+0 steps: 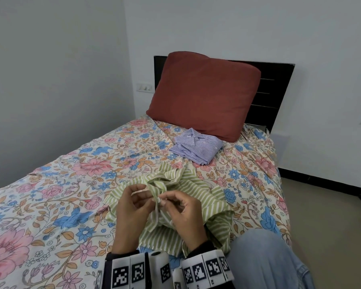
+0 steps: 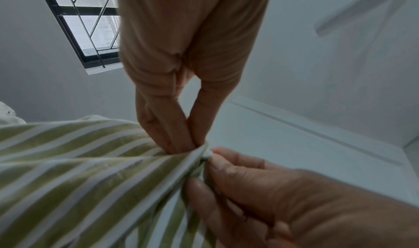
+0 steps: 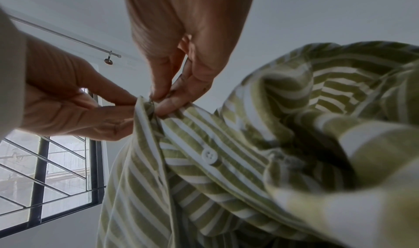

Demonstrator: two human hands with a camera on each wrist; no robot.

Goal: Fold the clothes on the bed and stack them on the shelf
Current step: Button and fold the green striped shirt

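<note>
A crumpled green-and-white striped shirt (image 1: 196, 197) lies on the floral bed (image 1: 71, 184) in front of me. Both hands meet at its front edge. My left hand (image 1: 152, 197) pinches the fabric between thumb and fingers; the left wrist view shows that pinch (image 2: 181, 144) on the striped cloth (image 2: 79, 171). My right hand (image 1: 164, 202) pinches the same edge at a small white button (image 2: 207, 153). In the right wrist view its fingertips (image 3: 163, 97) grip the placket, with another button (image 3: 209, 156) lower down. A folded blue striped shirt (image 1: 197, 147) lies by the pillow.
A rust-red pillow (image 1: 204, 94) leans on the dark headboard (image 1: 275, 90). My jeans-clad knee (image 1: 265, 257) rests at the bed's right edge. Walls close the left and far sides; floor shows at right. A barred window (image 2: 90, 27) is behind. No shelf is in view.
</note>
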